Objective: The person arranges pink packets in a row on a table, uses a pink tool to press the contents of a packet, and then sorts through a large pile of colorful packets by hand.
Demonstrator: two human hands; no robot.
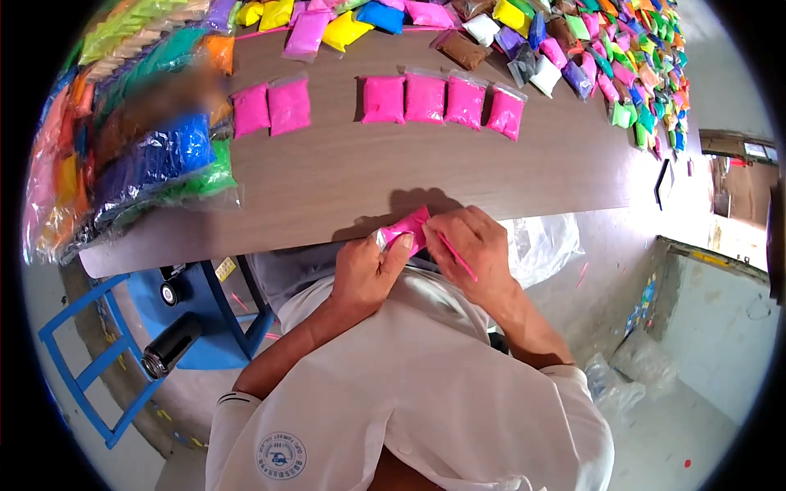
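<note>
Fingers and thumb of my left hand [368, 268] are closed around a small clear packet of bright pink clay-like material [403, 232], held at the table's front edge. My right hand [476, 245] is pinched at the packet's right side. A thin pink strip [457, 255] sticks out from between its fingers, slanting down toward my wrist. Farther back on the table lie more pink packets: two side by side [273, 106] at the left and a row of several [424, 98] toward the middle.
Bags of colored packets [155, 159] are heaped on the table's left end. A large pile of small colored packets [630, 65] covers the back right. Below left stands a blue stool [209, 344] with a dark bottle [170, 344]. A clear plastic bag [544, 245] hangs by the table's right front edge.
</note>
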